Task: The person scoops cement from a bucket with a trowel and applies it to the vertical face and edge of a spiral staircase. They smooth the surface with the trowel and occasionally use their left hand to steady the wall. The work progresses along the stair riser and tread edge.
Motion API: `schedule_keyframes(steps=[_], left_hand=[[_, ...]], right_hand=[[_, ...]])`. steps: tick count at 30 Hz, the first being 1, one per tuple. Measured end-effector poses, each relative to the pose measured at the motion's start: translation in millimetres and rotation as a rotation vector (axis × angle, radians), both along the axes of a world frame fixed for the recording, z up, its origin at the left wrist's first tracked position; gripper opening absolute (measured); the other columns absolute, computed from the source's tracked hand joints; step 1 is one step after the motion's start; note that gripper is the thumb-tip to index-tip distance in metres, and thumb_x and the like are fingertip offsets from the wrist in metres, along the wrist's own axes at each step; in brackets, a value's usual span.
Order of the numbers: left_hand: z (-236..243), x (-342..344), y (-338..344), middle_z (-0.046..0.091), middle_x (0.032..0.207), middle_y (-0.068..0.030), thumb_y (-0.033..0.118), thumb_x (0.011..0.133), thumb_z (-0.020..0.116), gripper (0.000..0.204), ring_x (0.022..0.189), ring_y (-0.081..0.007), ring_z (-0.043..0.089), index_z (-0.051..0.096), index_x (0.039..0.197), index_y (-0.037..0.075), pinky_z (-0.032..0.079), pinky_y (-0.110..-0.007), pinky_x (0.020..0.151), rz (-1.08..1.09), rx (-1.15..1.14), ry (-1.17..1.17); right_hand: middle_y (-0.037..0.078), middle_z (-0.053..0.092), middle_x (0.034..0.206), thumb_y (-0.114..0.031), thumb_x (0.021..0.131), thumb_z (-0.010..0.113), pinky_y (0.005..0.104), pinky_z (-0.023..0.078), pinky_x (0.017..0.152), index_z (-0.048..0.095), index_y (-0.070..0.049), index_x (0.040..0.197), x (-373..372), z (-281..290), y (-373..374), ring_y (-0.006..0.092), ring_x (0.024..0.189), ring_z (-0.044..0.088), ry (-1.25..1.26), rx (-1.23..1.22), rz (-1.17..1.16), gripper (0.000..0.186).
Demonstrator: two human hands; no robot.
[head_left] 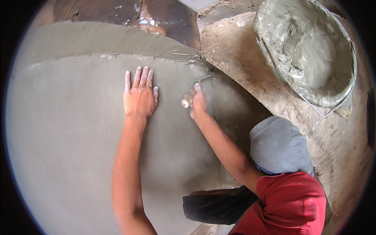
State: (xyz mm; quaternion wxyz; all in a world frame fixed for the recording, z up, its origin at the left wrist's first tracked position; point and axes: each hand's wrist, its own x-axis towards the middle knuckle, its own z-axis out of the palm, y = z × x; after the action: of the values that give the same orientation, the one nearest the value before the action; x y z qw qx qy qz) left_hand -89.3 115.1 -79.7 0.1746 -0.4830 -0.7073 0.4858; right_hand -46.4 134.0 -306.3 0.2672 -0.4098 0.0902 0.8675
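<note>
My left hand [140,92] lies palm down on smooth grey wet plaster [66,117], its fingers stretched out and dusted pale. To its right, my right hand [199,100] is closed on the light wooden handle [188,100] of what looks like a trowel; its blade is hard to make out against the plaster near a rough ridge. Beyond both hands runs a band of rougher plaster [109,39], with a raised seam along its lower side.
An oval bucket [266,51] of wet grey mix, with a wire handle, stands on a dusty pale surface [231,43] at upper right. A mottled brown surface [164,21] borders the top. At lower right are my red sleeve [286,192], grey cloth [280,143] and dark fabric [211,207].
</note>
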Motion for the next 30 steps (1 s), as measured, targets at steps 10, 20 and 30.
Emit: schedule_keyframes(steps=[10, 20, 30], left_hand=[[-7.2, 0.5, 2.9, 0.037, 0.171, -0.003, 0.041, 0.111, 0.038, 0.06, 0.161, -0.0211, 0.027, 0.038, 0.164, 0.012, 0.013, -0.05, 0.135, -0.016, 0.025, -0.01], [-7.0, -0.2, 3.4, 0.042, 0.169, -0.0052, 0.035, 0.109, 0.043, 0.059, 0.159, -0.0226, 0.031, 0.042, 0.162, 0.01, 0.015, -0.051, 0.134, -0.048, 0.053, -0.035], [-6.8, 0.1, -2.3, 0.042, 0.168, -0.0057, 0.034, 0.107, 0.045, 0.06, 0.159, -0.0228, 0.032, 0.042, 0.162, 0.01, 0.016, -0.051, 0.134, -0.042, 0.037, -0.037]], right_hand=[[0.009, 0.061, 0.109, -0.034, 0.103, 0.069, 0.0455, 0.061, 0.074, 0.06, -0.003, 0.12, -51.2, -23.9, 46.1, 0.0251, 0.096, 0.066, 0.024, -0.093, -0.074, 0.036], [0.006, 0.062, 0.099, -0.035, 0.104, 0.07, 0.0397, 0.059, 0.067, 0.063, -0.007, 0.112, -21.6, 31.6, 34.4, 0.0203, 0.084, 0.066, 0.191, 0.006, -0.073, 0.03], [0.008, 0.063, 0.092, -0.032, 0.104, 0.068, 0.0394, 0.057, 0.065, 0.061, -0.01, 0.116, 19.5, 2.5, 11.2, 0.0218, 0.076, 0.064, 0.224, -0.189, -0.071, 0.026]])
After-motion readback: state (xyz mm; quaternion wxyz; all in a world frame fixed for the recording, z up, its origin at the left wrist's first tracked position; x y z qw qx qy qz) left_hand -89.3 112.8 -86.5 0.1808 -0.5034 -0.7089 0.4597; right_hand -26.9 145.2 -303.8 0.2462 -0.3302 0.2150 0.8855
